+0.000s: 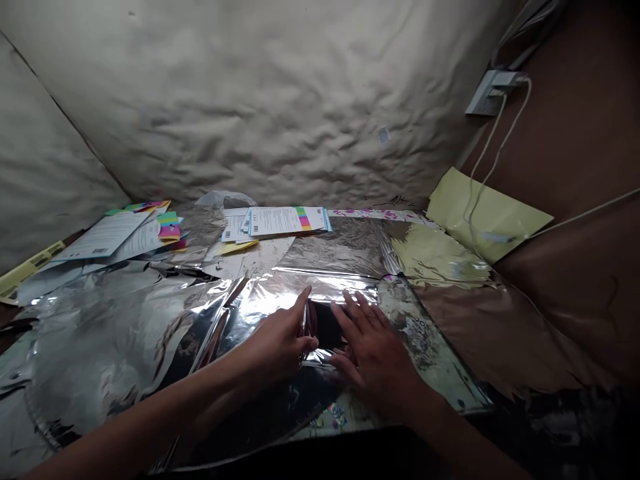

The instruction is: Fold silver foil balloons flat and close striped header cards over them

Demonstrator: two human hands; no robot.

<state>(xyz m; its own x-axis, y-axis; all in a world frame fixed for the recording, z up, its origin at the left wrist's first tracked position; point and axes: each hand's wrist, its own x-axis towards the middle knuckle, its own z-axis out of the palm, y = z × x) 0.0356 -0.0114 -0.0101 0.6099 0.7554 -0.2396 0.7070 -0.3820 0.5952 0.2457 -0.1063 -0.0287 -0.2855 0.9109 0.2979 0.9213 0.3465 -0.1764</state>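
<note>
A shiny silver foil sheet (265, 297) lies across the work surface in front of me, its glossy face mirroring light and dark patches. My left hand (283, 333) rests on the foil, index finger stretched forward and thumb apart from it. Beside the thumb and index finger the foil shows a dark reflection or fold; I cannot tell which. To the right, my right hand (373, 340) lies palm down with its fingers spread, touching the foil near its right edge. The undersides of both hands are hidden.
Printed cards with coloured stripes (285, 221) are piled at the back, and more printed sheets (113, 237) lie at the left. Crumpled clear plastic (100, 347) covers the left side. A yellow sheet (490, 213) leans at the right, below a wall socket (493, 92) with hanging cords.
</note>
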